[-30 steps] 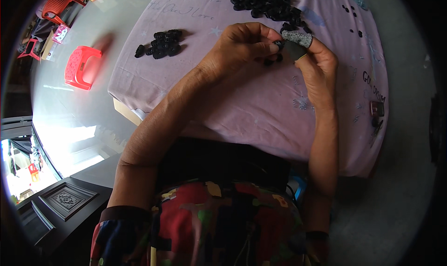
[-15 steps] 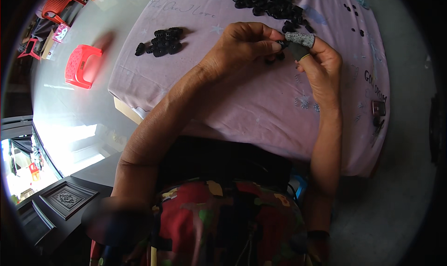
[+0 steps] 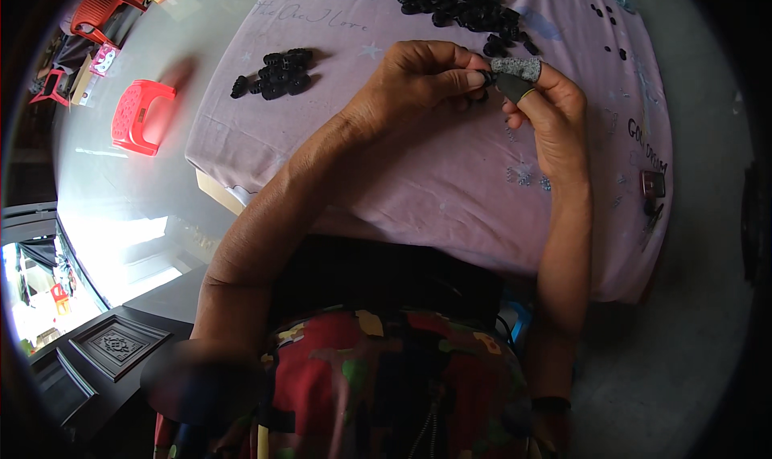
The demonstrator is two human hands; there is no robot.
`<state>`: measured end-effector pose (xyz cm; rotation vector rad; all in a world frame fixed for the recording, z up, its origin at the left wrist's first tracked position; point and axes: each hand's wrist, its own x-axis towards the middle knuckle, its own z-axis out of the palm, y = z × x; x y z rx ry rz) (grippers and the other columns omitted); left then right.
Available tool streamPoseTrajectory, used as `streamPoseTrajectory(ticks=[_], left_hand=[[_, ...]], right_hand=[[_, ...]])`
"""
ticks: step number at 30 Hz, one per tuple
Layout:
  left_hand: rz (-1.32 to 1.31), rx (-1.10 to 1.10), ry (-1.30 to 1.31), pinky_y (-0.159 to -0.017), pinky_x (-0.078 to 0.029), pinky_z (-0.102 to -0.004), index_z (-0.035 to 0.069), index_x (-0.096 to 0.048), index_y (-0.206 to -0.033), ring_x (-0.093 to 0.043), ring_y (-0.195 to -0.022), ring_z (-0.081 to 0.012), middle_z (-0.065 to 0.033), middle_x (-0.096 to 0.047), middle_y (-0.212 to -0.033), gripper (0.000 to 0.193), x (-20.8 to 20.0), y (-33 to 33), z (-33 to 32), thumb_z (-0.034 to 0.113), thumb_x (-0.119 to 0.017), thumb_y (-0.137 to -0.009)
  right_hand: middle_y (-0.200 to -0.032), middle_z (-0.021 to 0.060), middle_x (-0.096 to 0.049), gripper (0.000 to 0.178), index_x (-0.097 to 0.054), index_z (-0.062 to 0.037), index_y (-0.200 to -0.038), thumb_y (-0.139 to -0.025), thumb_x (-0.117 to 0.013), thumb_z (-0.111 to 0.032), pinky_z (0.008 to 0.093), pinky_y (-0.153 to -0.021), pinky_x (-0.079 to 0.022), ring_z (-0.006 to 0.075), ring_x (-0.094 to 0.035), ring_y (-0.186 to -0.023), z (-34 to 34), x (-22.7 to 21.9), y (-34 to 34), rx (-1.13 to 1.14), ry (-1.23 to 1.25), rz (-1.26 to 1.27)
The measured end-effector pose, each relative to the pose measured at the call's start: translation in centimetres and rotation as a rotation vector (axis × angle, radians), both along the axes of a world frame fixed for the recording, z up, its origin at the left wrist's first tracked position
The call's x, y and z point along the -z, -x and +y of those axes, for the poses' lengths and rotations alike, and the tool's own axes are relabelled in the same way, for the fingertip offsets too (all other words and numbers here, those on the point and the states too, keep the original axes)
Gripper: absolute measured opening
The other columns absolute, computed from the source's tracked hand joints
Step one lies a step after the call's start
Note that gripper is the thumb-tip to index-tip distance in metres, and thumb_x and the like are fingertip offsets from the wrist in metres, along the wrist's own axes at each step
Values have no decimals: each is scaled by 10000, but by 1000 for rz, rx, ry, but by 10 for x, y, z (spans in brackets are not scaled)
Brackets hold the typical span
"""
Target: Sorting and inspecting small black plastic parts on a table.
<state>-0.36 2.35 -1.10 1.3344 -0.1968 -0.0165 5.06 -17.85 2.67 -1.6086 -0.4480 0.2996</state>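
Over the far part of the cloth-covered table [image 3: 434,186], my left hand [image 3: 406,85] pinches a small black piece [image 3: 487,76] between thumb and forefinger. My right hand [image 3: 559,125] meets it from the right, its thumb and forefinger closed on the same piece. A grey knitted sleeve [image 3: 516,68] covers the right forefinger, and a dark sleeve with a yellow edge [image 3: 515,88] the thumb. Fingers hide most of the piece, so its exact kind is unclear. Beyond my hands lies a big heap of black ridged pieces [image 3: 450,1]; a smaller heap [image 3: 281,75] sits to the left.
Several tiny black bits [image 3: 609,21] are scattered at the far right. A small dark red box-like item [image 3: 652,184] rests near the right table edge. On the floor to the left stand a red plastic stool [image 3: 138,117] and a red chair [image 3: 100,13].
My right thumb and forefinger have shifted slightly left, closer against my left fingertips. Both heaps stay where they were.
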Motion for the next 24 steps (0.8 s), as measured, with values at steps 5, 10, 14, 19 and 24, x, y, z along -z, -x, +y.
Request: streamPoseTrajectory(ticks=[5, 10, 14, 19, 24], left_hand=[[26, -20, -38, -778, -514, -227, 38, -702, -1200, -649, -848, -81, -19, -722, -962, 260, -4, 1, 0, 186, -675, -988], [42, 18, 15, -839, -518, -237, 41, -699, -1214, -656, -870, -87, -27, -729, -989, 257, 1, 0, 3, 164, -661, -991], [53, 19, 1, -816, -507, -231, 41, -702, -1211, -654, -868, -82, -20, -731, -987, 249, -3, 1, 3, 150, -654, -993], [-50, -18, -62, -726, -475, -219, 38, -704, -1205, -644, -843, -66, -11, -732, -966, 249, 0, 1, 2, 149, -666, -986], [-52, -50, -63, -759, -526, -237, 1, -709, -1152, -657, -828, -88, -40, -726, -940, 203, -1, 1, -1, 95, -660, -980]], right_hand=[[-818, 8, -688, 186, -737, -6, -1033, -891, -618, -29, 180, -565, -476, 40, -595, -663, -1, 4, -2, -3, 23, -16], [-813, 21, -681, 180, -730, 3, -1027, -891, -616, -23, 191, -574, -487, 53, -598, -670, -1, 1, -2, -20, -20, 44], [-820, 24, -684, 181, -730, 3, -1028, -889, -618, -26, 199, -579, -494, 62, -602, -675, -4, 3, -4, -53, -24, 65], [-824, 29, -690, 168, -728, 3, -1013, -880, -631, -32, 203, -581, -504, 70, -612, -671, -3, 4, -4, -34, -11, 89], [-807, 28, -688, 148, -724, 4, -985, -866, -644, -32, 203, -577, -504, 69, -609, -657, -1, 6, -3, 3, -15, 113]])
